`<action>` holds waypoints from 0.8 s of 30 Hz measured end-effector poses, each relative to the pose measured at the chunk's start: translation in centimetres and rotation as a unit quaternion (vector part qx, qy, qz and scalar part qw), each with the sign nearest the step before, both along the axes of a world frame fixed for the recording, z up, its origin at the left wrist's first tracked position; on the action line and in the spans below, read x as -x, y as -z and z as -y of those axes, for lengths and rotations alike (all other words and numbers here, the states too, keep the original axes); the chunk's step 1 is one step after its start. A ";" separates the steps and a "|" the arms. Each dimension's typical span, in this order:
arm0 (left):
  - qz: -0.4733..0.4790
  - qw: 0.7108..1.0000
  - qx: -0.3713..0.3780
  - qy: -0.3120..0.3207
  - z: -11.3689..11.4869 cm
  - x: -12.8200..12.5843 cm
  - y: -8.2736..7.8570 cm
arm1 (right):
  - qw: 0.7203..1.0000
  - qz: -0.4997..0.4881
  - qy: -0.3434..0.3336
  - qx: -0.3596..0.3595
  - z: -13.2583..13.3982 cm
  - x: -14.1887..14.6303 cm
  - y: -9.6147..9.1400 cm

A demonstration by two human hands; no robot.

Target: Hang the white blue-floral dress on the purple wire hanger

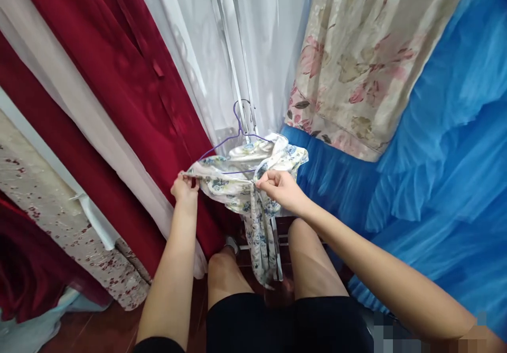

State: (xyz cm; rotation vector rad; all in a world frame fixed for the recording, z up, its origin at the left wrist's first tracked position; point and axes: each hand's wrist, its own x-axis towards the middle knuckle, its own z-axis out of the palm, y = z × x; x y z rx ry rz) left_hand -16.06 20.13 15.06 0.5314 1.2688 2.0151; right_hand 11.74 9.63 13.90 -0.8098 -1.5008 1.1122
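Observation:
A white floral blouse [222, 192] with blue and yellow print hangs on a purple wire hanger [240, 123] in front of me. My left hand [185, 185] pinches the cloth at the garment's left end. Near the middle, my right hand [279, 187] pinches the fabric by the front edge. Between both hands the cloth is drawn out in a line. A long strip of the same print dangles below, between my knees. The hanger's left arm is bare in part; the right side is covered by the cloth.
Dark red cloth [158, 105] hangs close on the left, beside white curtains [269, 41]. A beige floral garment [356, 73] and blue ruffled tulle [447, 184] hang on the right. Floral fabric [75, 237] reaches down to the reddish floor [95, 326] at lower left.

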 end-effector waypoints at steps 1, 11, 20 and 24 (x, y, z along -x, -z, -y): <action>-0.001 1.000 0.018 0.003 0.0 -0.4 1.8 | 1.000 0.003 -0.002 0.006 0.1 0.0 0.6; -0.153 0.954 0.049 0.253 5.1 -7.4 12.2 | 0.987 0.041 0.104 0.111 2.3 -8.8 9.4; -0.397 0.816 -0.184 0.378 13.1 -16.3 4.9 | 0.989 0.142 -0.046 0.022 5.1 -7.8 8.7; -0.409 0.777 -0.196 0.437 14.9 -17.5 4.2 | 0.995 -0.038 -0.082 0.047 5.2 -4.7 6.9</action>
